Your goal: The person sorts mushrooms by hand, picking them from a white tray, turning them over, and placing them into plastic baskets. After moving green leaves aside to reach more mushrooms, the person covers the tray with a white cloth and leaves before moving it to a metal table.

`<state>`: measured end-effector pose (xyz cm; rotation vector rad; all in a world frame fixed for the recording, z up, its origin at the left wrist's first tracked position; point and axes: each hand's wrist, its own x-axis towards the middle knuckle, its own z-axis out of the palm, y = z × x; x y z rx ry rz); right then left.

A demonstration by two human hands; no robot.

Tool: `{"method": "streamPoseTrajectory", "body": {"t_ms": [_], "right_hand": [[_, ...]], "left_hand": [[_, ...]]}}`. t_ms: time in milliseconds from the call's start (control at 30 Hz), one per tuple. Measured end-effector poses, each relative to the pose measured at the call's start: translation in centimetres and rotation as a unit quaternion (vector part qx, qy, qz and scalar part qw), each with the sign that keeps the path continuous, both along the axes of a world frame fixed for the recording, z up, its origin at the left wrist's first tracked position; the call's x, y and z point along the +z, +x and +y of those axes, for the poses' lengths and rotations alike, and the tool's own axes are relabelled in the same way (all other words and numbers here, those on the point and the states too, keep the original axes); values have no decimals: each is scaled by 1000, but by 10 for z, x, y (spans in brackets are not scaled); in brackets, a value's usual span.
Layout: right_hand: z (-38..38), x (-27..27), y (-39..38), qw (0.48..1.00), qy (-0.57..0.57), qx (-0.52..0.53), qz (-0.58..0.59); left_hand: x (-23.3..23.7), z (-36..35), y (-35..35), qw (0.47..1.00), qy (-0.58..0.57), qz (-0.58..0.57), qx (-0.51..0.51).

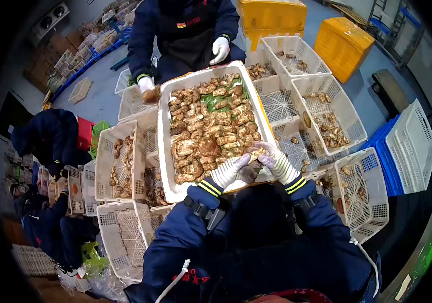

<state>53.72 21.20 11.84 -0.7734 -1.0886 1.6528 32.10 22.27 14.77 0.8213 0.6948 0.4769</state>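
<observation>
My left hand (pixel 230 170) and my right hand (pixel 277 160), both in striped, soiled gloves, meet above the near edge of a white foam box (pixel 165 171). Between their fingertips is a small pale mushroom (pixel 257 154), gripped from both sides and partly covered by the gloves. Many brown, thick-stemmed mushrooms (pixel 208 148) lie in rows in the box, with green leaves (pixel 215 102) showing between them toward the far end. The fingers of both hands are bent and closed around the piece.
Across the box sits a co-worker (pixel 188 30) in white gloves, one hand holding a mushroom (pixel 150 95). White crates (pixel 330 121) with sorted mushrooms flank both sides. Yellow boxes (pixel 342 48) stand at the back right, stacked blue and white crates (pixel 402 151) at right. Other workers (pixel 49 136) bend at left.
</observation>
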Motion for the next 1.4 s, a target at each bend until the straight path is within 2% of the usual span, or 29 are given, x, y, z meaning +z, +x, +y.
{"method": "streamPoseTrajectory", "body": {"t_ms": [133, 300, 333, 400, 433, 467, 500, 533, 567, 600, 700, 767, 800, 867, 900, 933, 967, 1000, 1033, 1067, 1100, 1133, 1200, 1233, 1333, 1400], "right_hand": [[-1, 11, -9, 998, 7, 36, 46], [-8, 23, -11, 997, 23, 22, -74], [-8, 23, -9, 994, 26, 10, -110], [-9, 35, 4, 996, -20, -11, -88], [-6, 28, 18, 996, -34, -60, -64], [-2, 15, 40, 992, -48, -108, -40], [5, 0, 62, 981, -103, -161, -37], [8, 10, 78, 965, -165, -199, -50], [17, -1, 100, 939, -212, -256, -82], [27, -22, 128, 929, -230, -285, -59], [66, -109, 235, 921, -231, -309, 60], [75, -101, 241, 892, -213, -395, 54], [79, -95, 235, 887, -190, -420, 30], [70, -26, 173, 912, -140, -350, -164], [81, -30, 156, 911, -46, -288, -293], [85, -39, 121, 914, 72, -274, -289], [63, 5, 72, 913, 79, -201, -346], [68, 2, 50, 843, 181, -108, -495], [61, 46, 15, 776, 185, 14, -603], [64, 36, 0, 664, 354, 47, -657], [70, 9, -16, 622, 411, 68, -662], [75, -6, -30, 538, 440, 91, -713], [82, -56, -46, 424, 499, 50, -754], [89, -62, -56, 413, 446, 129, -783], [94, -57, -64, 368, 494, 145, -774], [99, -44, -58, 399, 455, 199, -771]], "left_hand": [[-1, -6, -3, 999, -3, -27, 21], [-29, -7, -2, 991, -94, -92, 31], [-31, -6, -2, 996, -56, -62, 29], [-29, -3, -6, 999, 21, -1, 27], [7, -5, -11, 1000, -17, -1, 22], [-12, 4, -20, 998, -37, -12, 50], [-14, 9, -26, 995, -5, 23, 92], [-15, 11, -29, 989, 26, 57, 135], [-15, 11, -31, 982, 53, 57, 174], [-30, 18, -38, 981, 34, 62, 183], [-37, 13, -36, 978, 7, 70, 195], [-44, 10, -33, 977, -5, 57, 203], [-52, 11, -34, 971, 2, 55, 231], [-83, 14, -37, 957, 12, 52, 287], [-93, 19, -39, 943, -4, 67, 326], [-95, 20, -40, 932, -4, 75, 353], [-95, 21, -40, 921, -3, 82, 382], [-93, 21, -42, 908, 0, 89, 411], [-95, 21, -44, 907, -5, 82, 413], [-96, 21, -45, 906, -10, 75, 416], [-95, 20, -45, 905, -13, 65, 420], [-93, 20, -44, 904, -16, 54, 424], [-99, 21, -45, 905, -5, 53, 422], [-101, 20, -46, 909, -3, 40, 415], [-98, 17, -46, 917, -6, 11, 398], [-102, 20, -48, 928, -6, 24, 371]]}}
